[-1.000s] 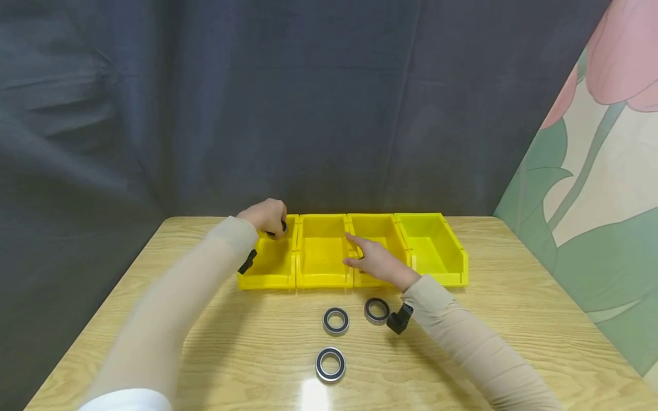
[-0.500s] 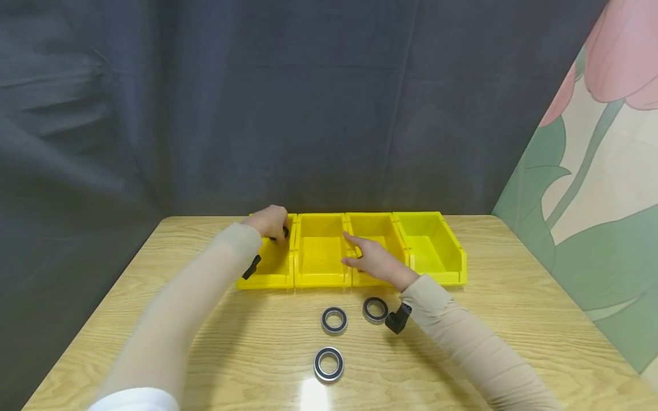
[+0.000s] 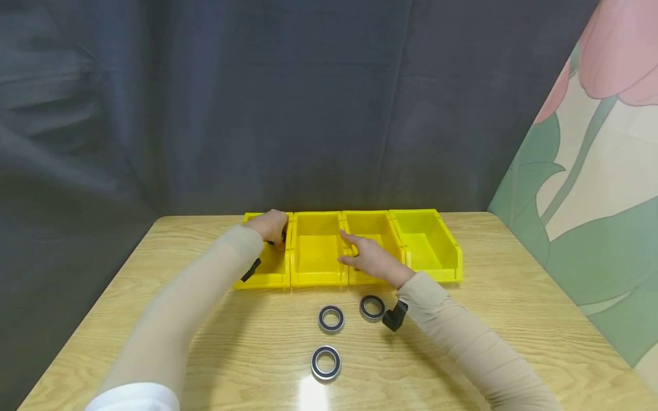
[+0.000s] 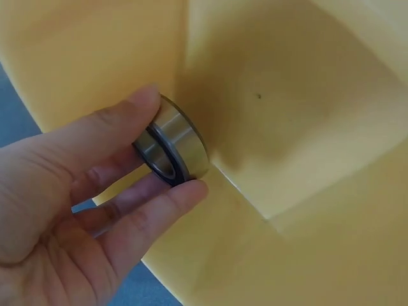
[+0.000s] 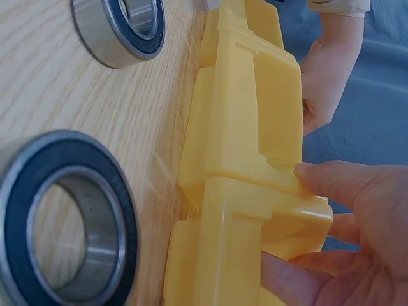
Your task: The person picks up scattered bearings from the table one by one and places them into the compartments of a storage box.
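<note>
Over the leftmost yellow bin (image 3: pixel 267 279), my left hand (image 3: pixel 271 224) pinches a ball bearing (image 4: pixel 185 143) between thumb and fingers. In the left wrist view the bearing is tilted, its steel outer ring facing the bin's interior. My right hand (image 3: pixel 374 261) reaches over the third yellow bin (image 3: pixel 377 220), thumb and index finger spread apart. In the right wrist view, one fingertip touches the divider (image 5: pixel 296 185) beside the second yellow bin (image 3: pixel 319 251); the other fingers are partly hidden.
Three more bearings lie on the wooden table (image 3: pixel 247 354): one near the right wrist (image 3: pixel 372 319), one left of it (image 3: pixel 331 330), and one closer to me (image 3: pixel 326 377). A fourth yellow bin (image 3: pixel 434 274) ends the row at right. Behind hangs a dark curtain (image 3: pixel 308 114).
My left hand has lowered a little into the leftmost bin with the bearing. The right hand keeps its place on the bins. The whole head view has shifted slightly.
</note>
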`<state>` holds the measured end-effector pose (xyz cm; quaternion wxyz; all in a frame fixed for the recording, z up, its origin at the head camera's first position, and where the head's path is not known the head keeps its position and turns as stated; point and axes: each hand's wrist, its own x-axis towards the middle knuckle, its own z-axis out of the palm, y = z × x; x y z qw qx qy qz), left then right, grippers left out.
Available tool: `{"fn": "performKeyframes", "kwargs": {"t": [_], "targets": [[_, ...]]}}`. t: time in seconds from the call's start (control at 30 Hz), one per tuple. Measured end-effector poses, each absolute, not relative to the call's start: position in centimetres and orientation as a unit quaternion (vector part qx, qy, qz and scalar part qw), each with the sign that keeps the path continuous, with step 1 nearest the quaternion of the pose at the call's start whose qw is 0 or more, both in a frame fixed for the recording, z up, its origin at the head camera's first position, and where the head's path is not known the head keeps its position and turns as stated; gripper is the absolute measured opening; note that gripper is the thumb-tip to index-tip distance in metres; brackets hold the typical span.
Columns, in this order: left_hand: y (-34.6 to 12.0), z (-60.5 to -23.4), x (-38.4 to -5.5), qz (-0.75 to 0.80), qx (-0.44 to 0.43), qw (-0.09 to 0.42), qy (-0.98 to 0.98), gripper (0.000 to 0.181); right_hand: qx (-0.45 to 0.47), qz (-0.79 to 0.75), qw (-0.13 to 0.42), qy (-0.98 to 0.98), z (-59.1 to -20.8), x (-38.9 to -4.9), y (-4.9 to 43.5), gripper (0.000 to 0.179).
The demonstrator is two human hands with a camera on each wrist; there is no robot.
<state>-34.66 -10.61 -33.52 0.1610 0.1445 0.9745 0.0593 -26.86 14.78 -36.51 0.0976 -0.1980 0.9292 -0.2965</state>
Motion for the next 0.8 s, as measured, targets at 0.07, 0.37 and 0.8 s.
{"fn": "performKeyframes", "kwargs": {"t": [0.07, 0.37, 0.8], "targets": [[-10.5, -33.6, -34.7, 0.058, 0.144, 0.162, 0.975, 0.038, -0.197, -0.296, 0.096, 0.930, -36.5, -26.9, 14.8, 0.073], [-10.2, -34.5, -35.1, 0.036, 0.135, 0.183, 0.973, 0.035, -0.189, -0.296, 0.103, 0.931, -36.6, -26.8, 14.8, 0.073], [-10.9, -35.4, -35.2, 0.064, 0.119, 0.194, 0.972, 0.025, -0.195, -0.296, 0.101, 0.930, -36.7, -26.7, 14.2, 0.072]]}}
